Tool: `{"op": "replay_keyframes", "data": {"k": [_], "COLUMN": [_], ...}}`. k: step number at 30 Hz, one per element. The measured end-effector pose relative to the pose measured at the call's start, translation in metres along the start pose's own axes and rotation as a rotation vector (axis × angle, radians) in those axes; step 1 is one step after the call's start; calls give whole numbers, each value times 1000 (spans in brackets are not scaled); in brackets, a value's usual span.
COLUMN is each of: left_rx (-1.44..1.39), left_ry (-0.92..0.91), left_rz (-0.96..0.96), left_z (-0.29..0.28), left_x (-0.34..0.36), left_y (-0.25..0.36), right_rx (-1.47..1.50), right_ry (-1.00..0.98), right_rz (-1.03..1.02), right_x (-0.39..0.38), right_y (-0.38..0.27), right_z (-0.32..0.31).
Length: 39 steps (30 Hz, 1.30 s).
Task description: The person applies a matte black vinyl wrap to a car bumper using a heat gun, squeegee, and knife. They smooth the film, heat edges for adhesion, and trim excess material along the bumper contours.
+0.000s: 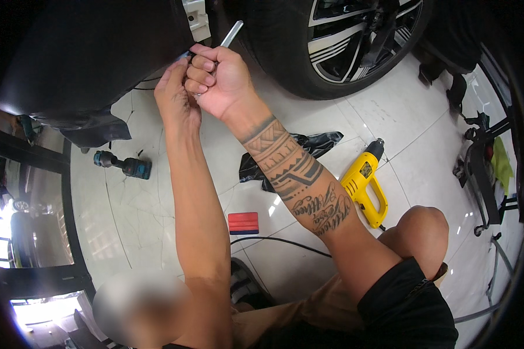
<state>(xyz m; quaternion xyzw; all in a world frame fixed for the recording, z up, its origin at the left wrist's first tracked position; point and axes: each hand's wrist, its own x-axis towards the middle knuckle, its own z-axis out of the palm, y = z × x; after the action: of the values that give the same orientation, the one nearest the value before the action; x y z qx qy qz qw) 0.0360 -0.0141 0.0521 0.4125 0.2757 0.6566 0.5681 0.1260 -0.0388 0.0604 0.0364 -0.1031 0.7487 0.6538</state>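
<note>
My right hand (224,78) is closed around a slim silver tool (232,34), shaped like a snap-off knife; its end sticks up past the thumb, and its other end is hidden in the fist. Close against it, my left hand (179,96) has its fingers pressed together at the edge of a black car body panel (110,52). What those fingers pinch is hidden. A loose flap of black film (102,129) hangs from the panel's lower edge. Beyond the hands, a white bracket (197,20) shows beside the panel.
A car wheel (279,52) stands at the upper right. On the tiled floor lie a cordless drill (122,164), a red squeegee (243,223), crumpled black film (253,168) and a yellow heat gun (364,186). A black cable (285,241) runs below my right forearm. Dark-framed glass is at left.
</note>
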Motion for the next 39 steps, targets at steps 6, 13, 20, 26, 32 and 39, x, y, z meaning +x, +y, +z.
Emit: {"op": "replay_keyframes", "data": {"k": [6, 13, 20, 26, 32, 39], "left_rx": [-34, -137, -244, -420, -672, -991], "left_ry": [-96, 106, 500, 462, 285, 252], "left_rz": [-134, 89, 366, 342, 347, 262], "left_z": [-1, 4, 1, -37, -59, -60], "left_x": [-7, -3, -7, 1, 11, 17], "left_y": [-2, -16, -5, 24, 21, 19], "right_rx": [-136, -542, -1136, -2059, -2332, -2457], "right_ry": [-72, 153, 278, -8, -509, -609], "right_rz": [32, -145, -204, 28, 340, 657], "right_x": [1, -24, -41, -82, -179, -242], "right_y": [-8, -3, -14, -31, 25, 40], "right_z": [-16, -45, -84, -153, -197, -224]}}
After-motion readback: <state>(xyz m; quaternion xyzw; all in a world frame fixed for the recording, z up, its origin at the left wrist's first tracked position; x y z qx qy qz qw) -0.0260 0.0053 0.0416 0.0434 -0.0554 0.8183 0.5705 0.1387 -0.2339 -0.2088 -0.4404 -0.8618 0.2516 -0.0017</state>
